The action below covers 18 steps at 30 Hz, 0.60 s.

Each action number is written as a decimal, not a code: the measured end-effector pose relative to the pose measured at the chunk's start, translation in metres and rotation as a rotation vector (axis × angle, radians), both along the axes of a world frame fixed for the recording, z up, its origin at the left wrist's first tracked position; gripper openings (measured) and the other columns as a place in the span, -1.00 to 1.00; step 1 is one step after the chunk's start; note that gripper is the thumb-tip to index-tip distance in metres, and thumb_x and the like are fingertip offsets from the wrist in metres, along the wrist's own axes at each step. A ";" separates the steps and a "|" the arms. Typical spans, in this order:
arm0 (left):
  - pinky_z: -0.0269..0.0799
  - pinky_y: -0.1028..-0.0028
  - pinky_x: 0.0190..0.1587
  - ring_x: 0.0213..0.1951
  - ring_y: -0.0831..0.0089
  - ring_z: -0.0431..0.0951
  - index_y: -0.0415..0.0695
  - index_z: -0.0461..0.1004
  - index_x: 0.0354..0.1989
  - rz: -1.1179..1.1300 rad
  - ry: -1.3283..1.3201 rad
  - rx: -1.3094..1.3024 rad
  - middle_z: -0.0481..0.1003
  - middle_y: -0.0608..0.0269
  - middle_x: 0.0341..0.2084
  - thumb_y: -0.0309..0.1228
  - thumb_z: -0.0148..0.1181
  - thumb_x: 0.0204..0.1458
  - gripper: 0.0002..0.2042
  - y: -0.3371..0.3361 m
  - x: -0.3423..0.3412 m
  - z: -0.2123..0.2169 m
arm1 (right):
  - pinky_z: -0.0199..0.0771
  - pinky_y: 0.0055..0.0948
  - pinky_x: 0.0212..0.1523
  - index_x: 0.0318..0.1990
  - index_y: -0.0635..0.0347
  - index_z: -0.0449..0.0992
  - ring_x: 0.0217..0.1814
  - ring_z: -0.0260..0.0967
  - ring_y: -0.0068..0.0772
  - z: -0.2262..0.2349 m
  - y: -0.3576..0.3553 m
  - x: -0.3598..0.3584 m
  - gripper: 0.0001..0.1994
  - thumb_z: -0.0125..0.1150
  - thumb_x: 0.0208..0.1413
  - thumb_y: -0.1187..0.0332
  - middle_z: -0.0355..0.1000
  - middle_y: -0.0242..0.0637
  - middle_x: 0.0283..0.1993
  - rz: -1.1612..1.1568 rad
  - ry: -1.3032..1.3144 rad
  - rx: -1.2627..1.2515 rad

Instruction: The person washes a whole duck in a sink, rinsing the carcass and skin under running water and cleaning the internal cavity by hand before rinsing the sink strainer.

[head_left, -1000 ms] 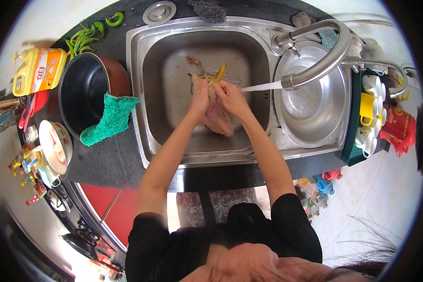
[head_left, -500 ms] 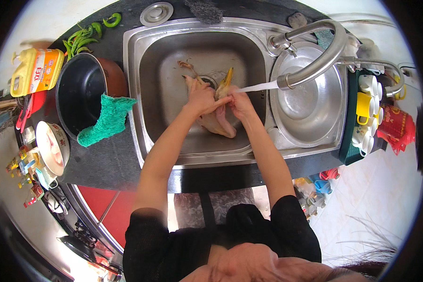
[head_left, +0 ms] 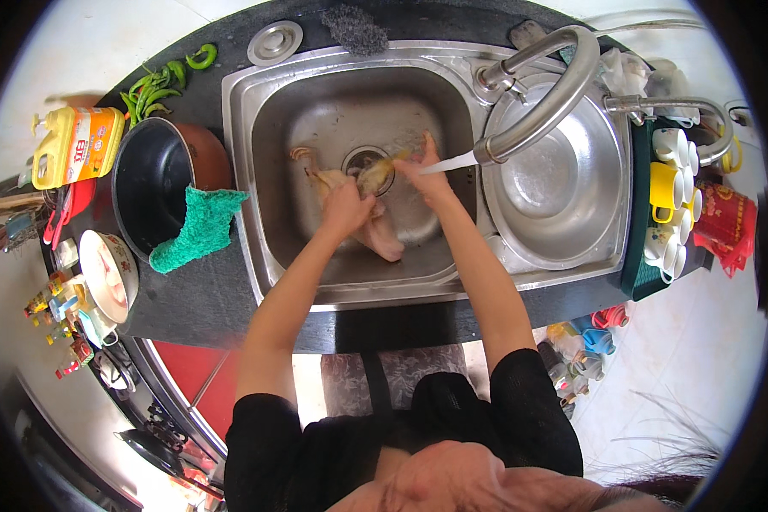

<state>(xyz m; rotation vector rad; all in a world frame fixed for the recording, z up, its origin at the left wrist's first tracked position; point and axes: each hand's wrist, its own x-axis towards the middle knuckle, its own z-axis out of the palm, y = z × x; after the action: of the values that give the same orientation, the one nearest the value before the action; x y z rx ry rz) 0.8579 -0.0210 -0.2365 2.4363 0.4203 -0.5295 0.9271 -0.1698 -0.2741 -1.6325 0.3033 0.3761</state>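
Note:
A plucked, pale whole bird (head_left: 382, 239), poultry of some kind, lies in the large steel sink basin (head_left: 316, 111) beside the drain. My left hand (head_left: 346, 207) is closed round its middle. From that grip a yellowish part (head_left: 374, 177), perhaps a leg, slants across the drain toward my right hand. Another thin, clawed end (head_left: 301, 154) sticks out at the upper left. My right hand (head_left: 428, 175) has fingers stretched upward and thumb apart, close against the tip of the yellowish part. Water from the curved tap (head_left: 563, 94) runs onto this hand.
Left of the sink stand a dark pot (head_left: 149, 183) with a green cloth (head_left: 198, 224) over its rim, a bowl (head_left: 111, 273) and a yellow jug (head_left: 77, 145). Green peppers (head_left: 151, 90) lie behind. On the right are a second basin (head_left: 555, 179) and a cup tray (head_left: 644, 264).
The yellowish part has swung from pointing away to slanting right. My left hand has shifted left and nearer with the bird. My right hand's fingers have stretched upward.

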 end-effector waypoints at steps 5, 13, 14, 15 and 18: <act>0.30 0.34 -0.38 -0.45 0.20 0.46 -0.28 0.42 -0.46 0.132 0.116 -0.200 0.43 -0.01 -0.60 -0.22 0.10 -0.26 -0.68 -0.003 0.010 0.000 | 0.22 -0.32 -0.11 -0.02 0.30 0.20 0.00 0.18 -0.24 0.040 0.007 -0.013 -0.42 0.11 -0.13 0.07 0.25 -0.08 -0.05 0.193 0.349 0.130; 0.31 0.35 -0.46 -0.52 0.21 0.47 -0.31 0.42 -0.54 0.008 -0.023 -0.311 0.42 -0.03 -0.65 -0.31 0.15 -0.28 -0.74 -0.010 0.009 -0.024 | 0.27 -0.24 -0.43 -0.37 0.21 0.38 -0.44 0.29 0.00 0.041 0.006 -0.023 -0.71 -0.09 0.03 0.15 0.37 -0.06 -0.50 0.618 -0.173 -0.574; 0.31 0.35 -0.47 -0.52 0.20 0.47 -0.31 0.43 -0.54 -0.008 -0.001 -0.264 0.42 -0.03 -0.66 -0.33 0.16 -0.28 -0.75 -0.011 0.011 -0.020 | 0.26 -0.23 -0.44 -0.40 0.21 0.39 -0.46 0.28 0.03 0.043 0.006 -0.024 -0.72 -0.10 0.03 0.17 0.36 -0.06 -0.52 0.605 -0.211 -0.557; 0.32 0.34 -0.42 -0.49 0.18 0.46 -0.29 0.43 -0.51 0.007 0.034 -0.287 0.43 -0.03 -0.63 -0.31 0.14 -0.28 -0.74 -0.013 0.010 -0.018 | 0.26 -0.21 -0.46 -0.43 0.21 0.39 -0.48 0.26 0.05 0.044 0.005 -0.025 -0.73 -0.11 0.04 0.19 0.35 -0.06 -0.55 0.591 -0.250 -0.539; 0.32 0.33 -0.35 -0.43 0.15 0.46 -0.25 0.45 -0.49 0.059 0.090 -0.387 0.44 -0.02 -0.60 -0.26 0.09 -0.27 -0.73 -0.011 0.008 -0.019 | 0.25 -0.33 -0.51 -0.47 0.20 0.37 -0.53 0.29 -0.14 0.030 0.004 -0.023 -0.74 -0.11 0.04 0.20 0.35 -0.16 -0.59 0.489 -0.274 -0.441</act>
<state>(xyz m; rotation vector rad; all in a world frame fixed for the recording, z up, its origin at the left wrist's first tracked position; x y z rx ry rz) 0.8663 -0.0322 -0.2557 2.0294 0.3849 -0.6325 0.9040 -0.1659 -0.2442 -2.1669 -0.2473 0.4662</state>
